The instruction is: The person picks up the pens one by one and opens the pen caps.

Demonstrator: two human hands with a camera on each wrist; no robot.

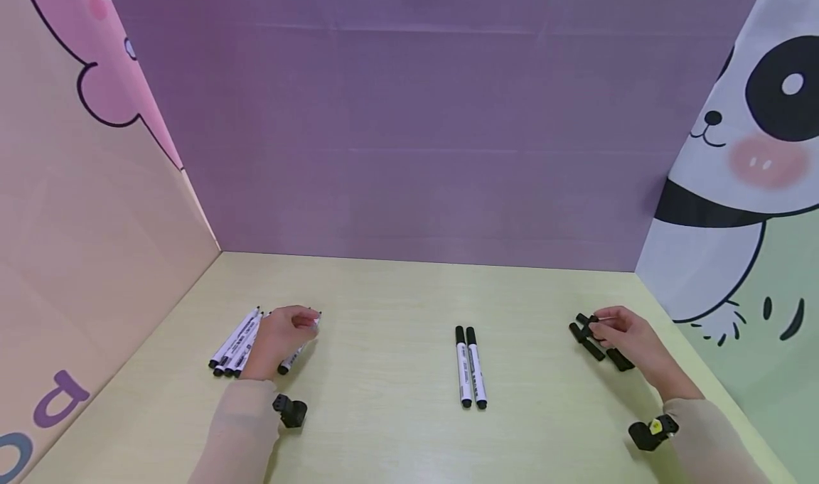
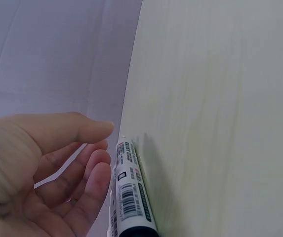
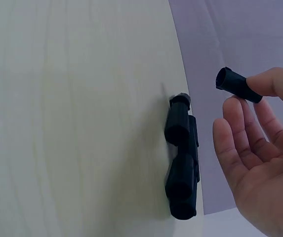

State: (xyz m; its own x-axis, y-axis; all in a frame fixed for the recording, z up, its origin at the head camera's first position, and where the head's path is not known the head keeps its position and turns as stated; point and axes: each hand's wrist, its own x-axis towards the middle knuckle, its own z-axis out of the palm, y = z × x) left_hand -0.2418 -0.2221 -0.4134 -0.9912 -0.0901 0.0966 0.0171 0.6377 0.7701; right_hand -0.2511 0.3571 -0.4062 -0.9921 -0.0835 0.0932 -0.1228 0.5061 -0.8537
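My right hand (image 1: 630, 338) pinches a black marker cap (image 3: 238, 85) between thumb and fingertips, its open end tilted up and away. Below it, several loose black caps (image 3: 178, 170) lie together on the table. Over the table's left side, my left hand (image 1: 280, 340) has its fingers loosely bent, thumb apart from them. Beside those fingers lies a white marker (image 2: 133, 192) with a black end. In the left wrist view a gap shows between the thumb and the marker. Left of this hand is a group of several uncapped white markers (image 1: 235, 343).
Two capped white markers (image 1: 469, 370) lie side by side in the middle of the pale table (image 1: 384, 327). A purple panel (image 1: 409, 136) stands at the back, with printed panels at left and right. Each wrist wears a small black camera (image 1: 292, 411).
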